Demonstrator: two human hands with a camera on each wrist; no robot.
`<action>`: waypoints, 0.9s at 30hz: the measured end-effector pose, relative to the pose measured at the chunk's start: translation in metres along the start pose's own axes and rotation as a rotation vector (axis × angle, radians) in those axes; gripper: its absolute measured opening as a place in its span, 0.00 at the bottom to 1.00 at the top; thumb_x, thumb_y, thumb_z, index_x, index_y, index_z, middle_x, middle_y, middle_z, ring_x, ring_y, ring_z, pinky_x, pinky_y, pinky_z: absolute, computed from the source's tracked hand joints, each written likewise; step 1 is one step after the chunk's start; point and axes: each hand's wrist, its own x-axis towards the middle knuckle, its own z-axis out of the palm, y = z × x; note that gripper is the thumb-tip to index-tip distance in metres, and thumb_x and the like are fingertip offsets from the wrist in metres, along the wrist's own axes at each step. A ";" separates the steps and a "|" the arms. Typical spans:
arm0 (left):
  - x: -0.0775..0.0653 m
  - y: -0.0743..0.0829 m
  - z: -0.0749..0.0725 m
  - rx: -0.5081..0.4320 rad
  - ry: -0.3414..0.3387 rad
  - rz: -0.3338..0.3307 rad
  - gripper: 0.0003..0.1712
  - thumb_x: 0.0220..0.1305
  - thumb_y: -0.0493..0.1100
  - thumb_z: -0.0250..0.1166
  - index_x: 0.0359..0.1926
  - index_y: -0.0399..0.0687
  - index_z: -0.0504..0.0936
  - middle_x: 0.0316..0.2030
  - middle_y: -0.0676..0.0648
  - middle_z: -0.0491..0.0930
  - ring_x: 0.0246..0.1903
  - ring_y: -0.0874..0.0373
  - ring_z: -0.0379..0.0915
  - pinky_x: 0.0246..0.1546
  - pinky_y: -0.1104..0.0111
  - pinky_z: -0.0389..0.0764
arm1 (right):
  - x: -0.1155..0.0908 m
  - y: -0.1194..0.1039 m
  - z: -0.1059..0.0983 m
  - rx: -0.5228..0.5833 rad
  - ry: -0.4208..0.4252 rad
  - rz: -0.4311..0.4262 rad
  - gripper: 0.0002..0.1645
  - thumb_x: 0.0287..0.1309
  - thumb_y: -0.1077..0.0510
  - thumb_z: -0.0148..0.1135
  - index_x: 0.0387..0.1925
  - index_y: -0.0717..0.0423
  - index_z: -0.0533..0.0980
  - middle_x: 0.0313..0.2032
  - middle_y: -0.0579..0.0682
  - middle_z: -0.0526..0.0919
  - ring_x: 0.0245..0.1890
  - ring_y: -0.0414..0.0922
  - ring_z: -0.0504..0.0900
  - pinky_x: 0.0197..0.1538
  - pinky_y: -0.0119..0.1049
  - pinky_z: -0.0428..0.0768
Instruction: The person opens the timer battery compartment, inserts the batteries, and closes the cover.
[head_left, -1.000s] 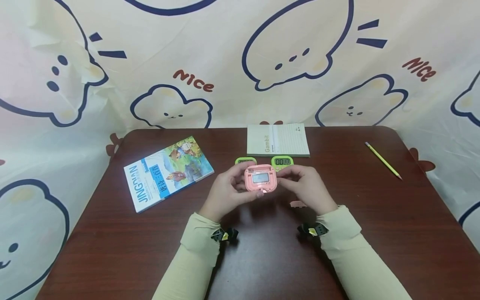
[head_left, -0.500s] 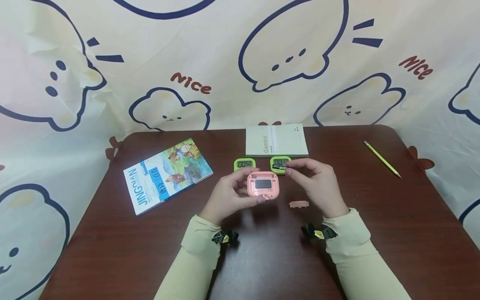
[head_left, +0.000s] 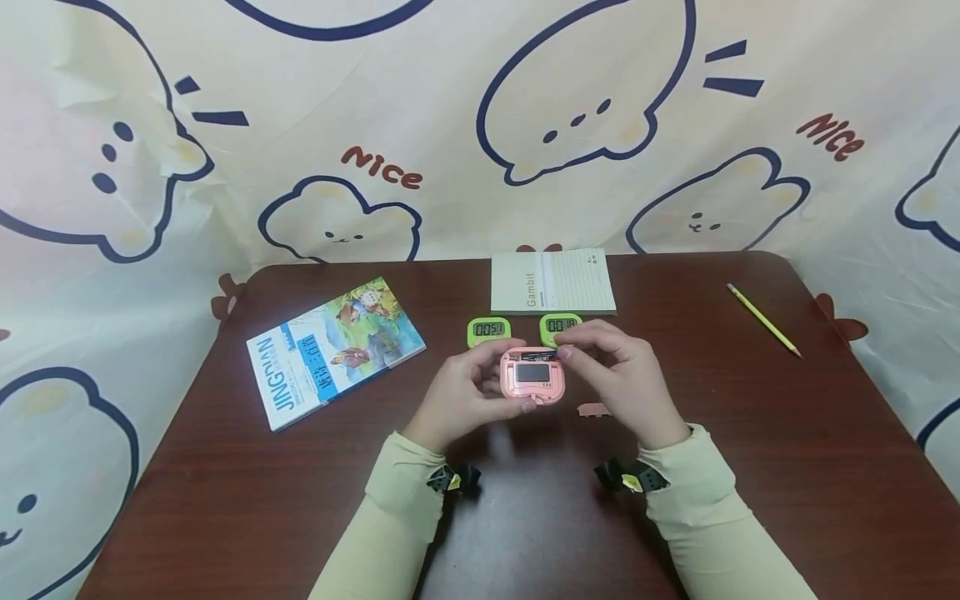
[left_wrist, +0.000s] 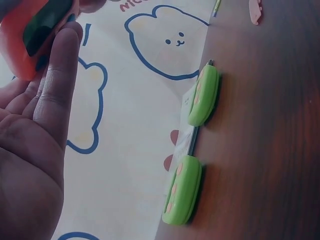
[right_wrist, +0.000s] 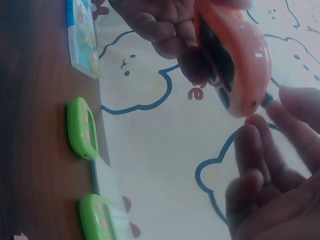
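Note:
My left hand (head_left: 461, 393) holds a small pink electronic device (head_left: 532, 385) by its left side, thumb below and fingers above. Its face with a grey screen and an uncovered slot along the upper edge is turned toward me. A dark battery (head_left: 537, 356) lies along that slot; whether it is fully seated I cannot tell. At its right end, my right hand (head_left: 628, 379) pinches the battery between thumb and forefinger. A pink battery cover (head_left: 594, 410) lies on the table below the right hand. In the right wrist view the battery's end (right_wrist: 267, 100) protrudes beside the device.
Two green digital timers (head_left: 489, 331) stand just behind the hands, the right one (head_left: 555, 325) partly covered by fingers. Behind them lies a pale notebook (head_left: 555, 282). A colourful book (head_left: 337, 350) is at the left, a yellow-green pencil (head_left: 763, 319) at the right.
My right hand first drew back to the right, showing a battery in its fingers. It has since moved left and down, bringing the battery into the device's slot. The left hand shifted slightly right.

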 end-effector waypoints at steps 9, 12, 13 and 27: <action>0.000 0.002 0.001 0.011 -0.002 0.001 0.41 0.50 0.41 0.81 0.65 0.50 0.75 0.52 0.49 0.83 0.42 0.56 0.85 0.46 0.64 0.85 | 0.002 0.003 -0.003 0.118 -0.104 0.223 0.18 0.67 0.54 0.65 0.53 0.59 0.82 0.50 0.52 0.86 0.53 0.48 0.81 0.55 0.36 0.81; 0.000 0.003 0.001 0.010 -0.003 0.001 0.41 0.49 0.41 0.81 0.65 0.50 0.75 0.52 0.49 0.83 0.43 0.57 0.85 0.46 0.64 0.85 | 0.003 0.004 -0.002 0.153 -0.111 0.263 0.18 0.66 0.54 0.66 0.53 0.60 0.82 0.49 0.53 0.86 0.48 0.49 0.83 0.50 0.38 0.84; 0.000 0.003 0.002 0.009 -0.005 -0.001 0.41 0.50 0.41 0.81 0.65 0.50 0.75 0.52 0.50 0.83 0.43 0.57 0.85 0.46 0.64 0.85 | 0.003 0.004 -0.002 0.177 -0.117 0.280 0.18 0.66 0.54 0.65 0.53 0.61 0.82 0.48 0.54 0.86 0.45 0.49 0.83 0.47 0.38 0.85; 0.001 0.006 0.010 -0.039 -0.040 -0.012 0.42 0.51 0.39 0.80 0.68 0.45 0.73 0.55 0.47 0.83 0.45 0.57 0.85 0.45 0.65 0.85 | 0.003 0.000 0.005 0.186 -0.078 0.336 0.09 0.65 0.61 0.63 0.42 0.63 0.82 0.39 0.58 0.85 0.26 0.49 0.85 0.33 0.41 0.88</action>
